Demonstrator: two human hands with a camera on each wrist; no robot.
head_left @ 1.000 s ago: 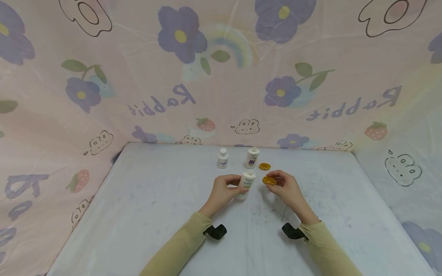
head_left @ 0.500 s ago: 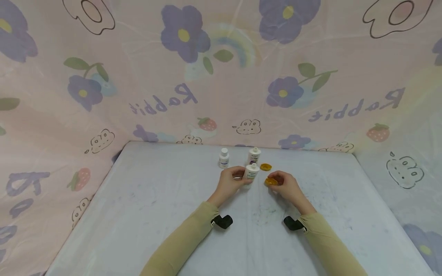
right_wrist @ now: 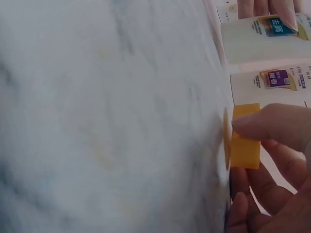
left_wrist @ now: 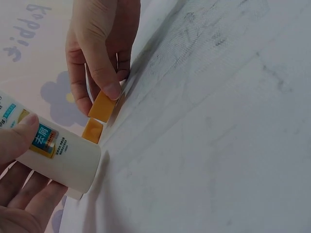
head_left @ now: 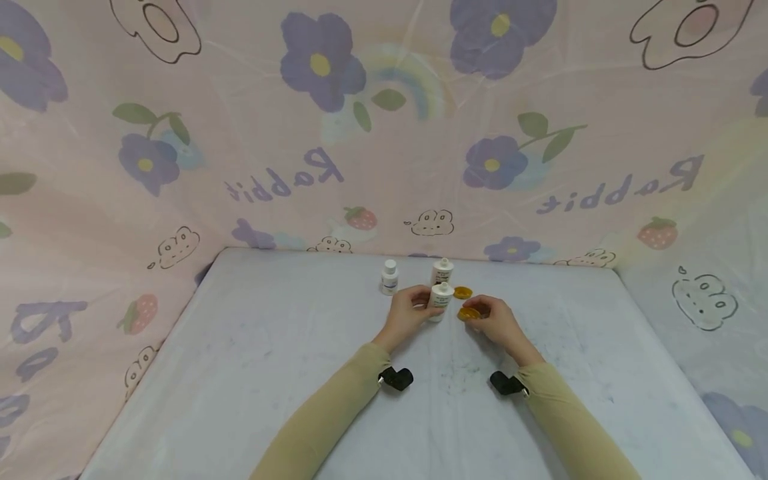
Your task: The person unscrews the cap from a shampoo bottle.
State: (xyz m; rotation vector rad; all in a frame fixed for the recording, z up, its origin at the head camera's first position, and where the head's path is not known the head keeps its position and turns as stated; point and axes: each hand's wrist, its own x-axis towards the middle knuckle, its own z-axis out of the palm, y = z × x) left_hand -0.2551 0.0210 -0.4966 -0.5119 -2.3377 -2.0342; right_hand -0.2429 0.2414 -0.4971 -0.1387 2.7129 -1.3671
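My left hand (head_left: pixel 408 313) grips a white shampoo bottle (head_left: pixel 442 297) with a teal label, its neck uncapped. In the left wrist view the thumb lies over the label and the bottle's base (left_wrist: pixel 87 170) is close over the table. Between thumb and fingers, my right hand (head_left: pixel 497 323) pinches a yellow cap (right_wrist: pixel 246 137) low over the tabletop. Just behind the gripped bottle stands a second white bottle (head_left: pixel 443 271), also uncapped; its purple label (right_wrist: pixel 278 78) shows in the right wrist view. Another yellow cap (head_left: pixel 463 293) lies on the table beside it.
A small white bottle (head_left: pixel 389 280) with a white lid stands left of the uncapped pair. The white table (head_left: pixel 228 373) meets a patterned cloth wall (head_left: pixel 384 167) at its back edge. Each wrist carries a black camera mount (head_left: pixel 397 380).
My left hand has carried the bottle to the right and farther back, so it now overlaps the purple-labelled bottle more. My right hand stays nearly in place with its cap.
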